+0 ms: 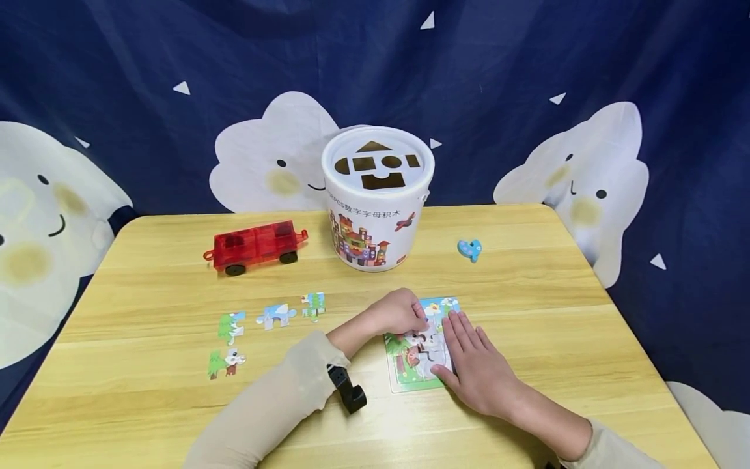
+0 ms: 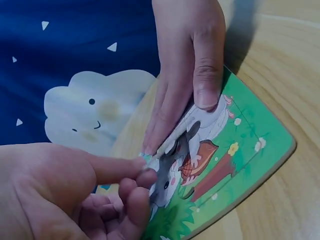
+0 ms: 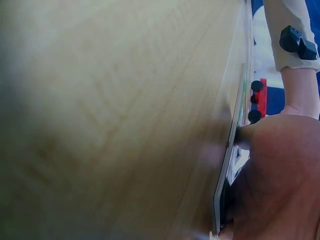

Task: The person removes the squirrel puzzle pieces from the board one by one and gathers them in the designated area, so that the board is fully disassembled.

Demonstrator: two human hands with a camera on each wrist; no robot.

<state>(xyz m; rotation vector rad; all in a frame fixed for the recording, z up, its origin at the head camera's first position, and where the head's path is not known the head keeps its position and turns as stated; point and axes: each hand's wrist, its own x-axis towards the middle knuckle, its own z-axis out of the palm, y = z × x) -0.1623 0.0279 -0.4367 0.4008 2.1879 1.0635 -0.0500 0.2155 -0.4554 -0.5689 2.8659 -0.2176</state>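
A jigsaw puzzle board (image 1: 404, 381) with a green border and a grey-and-white cartoon animal lies on the table. My left hand (image 1: 400, 311) is over its upper left part. In the left wrist view the thumb and forefinger of the left hand (image 2: 55, 190) pinch a puzzle piece (image 2: 146, 158) at the picture's edge, mostly hidden by the fingers. My right hand (image 1: 483, 374) lies flat along the board's right side, fingers straight and thumb on the picture. From the right wrist, the right hand (image 3: 280, 175) rests against the thin board edge (image 3: 218, 200).
Several loose puzzle pieces (image 1: 276, 316) lie left of the board. Behind them stand a red toy wagon (image 1: 256, 246) and a white block bucket (image 1: 377, 202) with shaped holes in its lid. A small blue toy (image 1: 470, 249) lies at the back right of the wooden table (image 1: 556, 312).
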